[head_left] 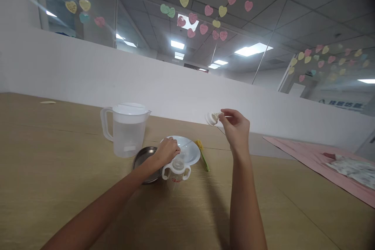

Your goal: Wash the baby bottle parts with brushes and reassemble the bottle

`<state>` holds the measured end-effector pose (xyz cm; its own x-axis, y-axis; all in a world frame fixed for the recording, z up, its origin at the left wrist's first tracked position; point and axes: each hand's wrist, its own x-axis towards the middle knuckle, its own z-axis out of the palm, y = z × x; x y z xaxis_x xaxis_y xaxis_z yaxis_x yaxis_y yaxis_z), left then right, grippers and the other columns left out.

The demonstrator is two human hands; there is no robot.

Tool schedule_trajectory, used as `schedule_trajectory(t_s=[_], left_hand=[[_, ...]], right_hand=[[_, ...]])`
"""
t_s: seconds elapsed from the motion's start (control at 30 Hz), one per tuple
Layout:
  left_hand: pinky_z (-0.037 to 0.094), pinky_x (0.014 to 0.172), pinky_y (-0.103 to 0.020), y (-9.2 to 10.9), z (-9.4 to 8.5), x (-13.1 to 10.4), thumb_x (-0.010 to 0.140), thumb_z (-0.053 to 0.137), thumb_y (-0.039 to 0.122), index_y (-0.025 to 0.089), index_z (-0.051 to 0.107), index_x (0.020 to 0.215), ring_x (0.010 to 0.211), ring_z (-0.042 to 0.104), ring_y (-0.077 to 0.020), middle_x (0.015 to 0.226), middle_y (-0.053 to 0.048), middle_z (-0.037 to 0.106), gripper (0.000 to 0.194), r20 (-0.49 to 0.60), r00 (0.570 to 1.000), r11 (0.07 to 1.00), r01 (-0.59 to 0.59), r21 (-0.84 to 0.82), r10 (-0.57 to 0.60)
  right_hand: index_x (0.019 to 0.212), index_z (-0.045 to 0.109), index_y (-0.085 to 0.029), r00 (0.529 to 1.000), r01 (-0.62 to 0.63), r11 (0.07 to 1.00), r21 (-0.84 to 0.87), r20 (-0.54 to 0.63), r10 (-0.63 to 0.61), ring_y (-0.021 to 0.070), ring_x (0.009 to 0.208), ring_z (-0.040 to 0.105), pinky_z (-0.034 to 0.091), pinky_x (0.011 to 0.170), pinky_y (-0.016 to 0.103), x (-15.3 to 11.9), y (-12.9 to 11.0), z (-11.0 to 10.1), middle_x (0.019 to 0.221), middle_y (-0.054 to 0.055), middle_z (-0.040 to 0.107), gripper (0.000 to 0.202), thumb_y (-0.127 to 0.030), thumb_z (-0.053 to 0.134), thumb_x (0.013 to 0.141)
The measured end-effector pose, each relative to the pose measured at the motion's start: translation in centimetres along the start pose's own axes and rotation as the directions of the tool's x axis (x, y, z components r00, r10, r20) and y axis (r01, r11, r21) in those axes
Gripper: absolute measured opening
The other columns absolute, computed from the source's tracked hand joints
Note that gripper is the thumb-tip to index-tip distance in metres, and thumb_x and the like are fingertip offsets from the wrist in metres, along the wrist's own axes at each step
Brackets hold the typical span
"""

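Observation:
Raised above the table, my right hand pinches a baby bottle nipple with a white collar ring, tilted on its side. My left hand is closed over the near-left rim of a white bowl. Something clear shows by its fingertips, but I cannot tell what it is. Just in front stands an uncapped clear baby bottle, upright, with two white side handles and red print. A round metal bowl sits left of the bottle, partly hidden by my left wrist.
A lidded translucent pitcher stands behind the metal bowl. A brush with a yellow head and green handle lies right of the white bowl. Far right is a pink mat with patterned cloth. A low white wall backs the table.

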<state>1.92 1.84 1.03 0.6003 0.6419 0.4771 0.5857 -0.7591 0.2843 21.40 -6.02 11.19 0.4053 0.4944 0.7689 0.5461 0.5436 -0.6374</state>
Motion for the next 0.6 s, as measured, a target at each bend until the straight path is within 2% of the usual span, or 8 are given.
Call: schedule_trajectory(t_s=[0.07, 0.13, 0.2, 0.27, 0.37, 0.43, 0.5, 0.6], left_hand=[[0.037, 0.069, -0.03, -0.5, 0.5, -0.1, 0.071, 0.057, 0.022, 0.017, 0.062, 0.049, 0.071, 0.053, -0.0198, 0.061, -0.006, 0.061, 0.023, 0.024, 1.0, 0.999, 0.01, -0.04, -0.009], [0.039, 0.065, -0.027, -1.5, 1.0, -0.1, 0.071, 0.056, 0.024, 0.017, 0.067, 0.059, 0.066, 0.054, -0.0169, 0.062, -0.004, 0.062, 0.018, 0.054, 0.998, 0.995, 0.027, -0.094, -0.022], [0.041, 0.062, -0.025, -2.4, 1.1, 0.1, 0.072, 0.056, 0.026, 0.017, 0.07, 0.077, 0.064, 0.054, -0.0151, 0.069, -0.003, 0.065, 0.017, 0.076, 0.996, 0.989, 0.05, -0.138, -0.04], [0.044, 0.065, -0.025, -2.7, 0.5, 0.5, 0.073, 0.056, 0.029, 0.015, 0.066, 0.097, 0.068, 0.056, -0.0148, 0.081, -0.005, 0.066, 0.03, 0.056, 0.996, 0.974, 0.084, -0.209, -0.074], [0.046, 0.077, -0.028, -1.4, -1.7, 0.8, 0.068, 0.063, 0.035, 0.014, 0.051, 0.12, 0.085, 0.057, -0.0162, 0.104, -0.009, 0.062, 0.058, -0.061, 0.986, 0.88, 0.108, -0.463, -0.153], [0.045, 0.084, -0.03, 0.2, -3.5, 0.7, 0.063, 0.069, 0.038, 0.018, 0.04, 0.129, 0.098, 0.054, -0.0177, 0.119, -0.01, 0.054, 0.074, -0.119, 0.983, 0.815, 0.047, -0.577, -0.141], [0.043, 0.088, -0.031, 1.7, -4.9, 0.4, 0.063, 0.069, 0.039, 0.021, 0.036, 0.132, 0.105, 0.051, -0.0191, 0.128, -0.009, 0.048, 0.079, -0.166, 0.978, 0.81, 0.005, -0.587, -0.126], [0.044, 0.087, -0.032, 2.7, -5.6, 0.2, 0.07, 0.063, 0.039, 0.02, 0.043, 0.128, 0.101, 0.054, -0.0203, 0.123, -0.008, 0.053, 0.064, -0.212, 0.973, 0.845, -0.041, -0.533, -0.087]], right_hand=[[0.087, 0.063, -0.017, 0.999, 0.011, 1.0, -0.011, 0.042, -0.011, 0.0163, 0.073, 0.059, 0.046, 0.065, 0.029, -0.3, -0.5, 0.5, 0.081, 0.005, 0.063, 0.025, -0.033, 0.057, 0.069], [0.086, 0.063, -0.017, 0.996, 0.031, 0.999, -0.026, 0.083, -0.028, 0.0159, 0.073, 0.059, 0.046, 0.068, 0.03, -0.7, -0.9, 1.2, 0.081, 0.004, 0.064, 0.023, -0.032, 0.057, 0.069], [0.084, 0.063, -0.017, 0.992, 0.046, 0.998, -0.048, 0.12, -0.04, 0.0157, 0.072, 0.059, 0.046, 0.071, 0.03, -0.9, -1.1, 1.8, 0.078, 0.003, 0.064, 0.021, -0.03, 0.057, 0.069], [0.082, 0.063, -0.017, 0.988, 0.056, 0.996, -0.067, 0.149, -0.045, 0.0155, 0.071, 0.059, 0.046, 0.073, 0.031, -1.2, -1.0, 2.3, 0.075, 0.003, 0.063, 0.02, -0.029, 0.057, 0.069], [0.081, 0.063, -0.017, 0.979, 0.069, 0.994, -0.079, 0.195, -0.052, 0.0154, 0.07, 0.059, 0.046, 0.074, 0.031, -1.5, -0.9, 3.2, 0.073, 0.003, 0.063, 0.018, -0.029, 0.057, 0.068], [0.081, 0.061, -0.017, 0.971, 0.082, 0.994, -0.07, 0.231, -0.064, 0.0154, 0.07, 0.058, 0.046, 0.074, 0.03, -1.8, -1.0, 3.9, 0.074, 0.003, 0.062, 0.018, -0.029, 0.057, 0.069], [0.081, 0.06, -0.017, 0.955, 0.114, 0.992, -0.049, 0.281, -0.096, 0.0155, 0.073, 0.057, 0.046, 0.074, 0.03, -2.2, -1.2, 4.6, 0.077, 0.003, 0.061, 0.017, -0.029, 0.057, 0.07], [0.082, 0.058, -0.019, 0.907, 0.188, 0.982, -0.013, 0.387, -0.169, 0.0159, 0.081, 0.055, 0.045, 0.077, 0.031, -3.0, -1.5, 5.7, 0.085, 0.004, 0.06, 0.014, -0.029, 0.054, 0.074]])
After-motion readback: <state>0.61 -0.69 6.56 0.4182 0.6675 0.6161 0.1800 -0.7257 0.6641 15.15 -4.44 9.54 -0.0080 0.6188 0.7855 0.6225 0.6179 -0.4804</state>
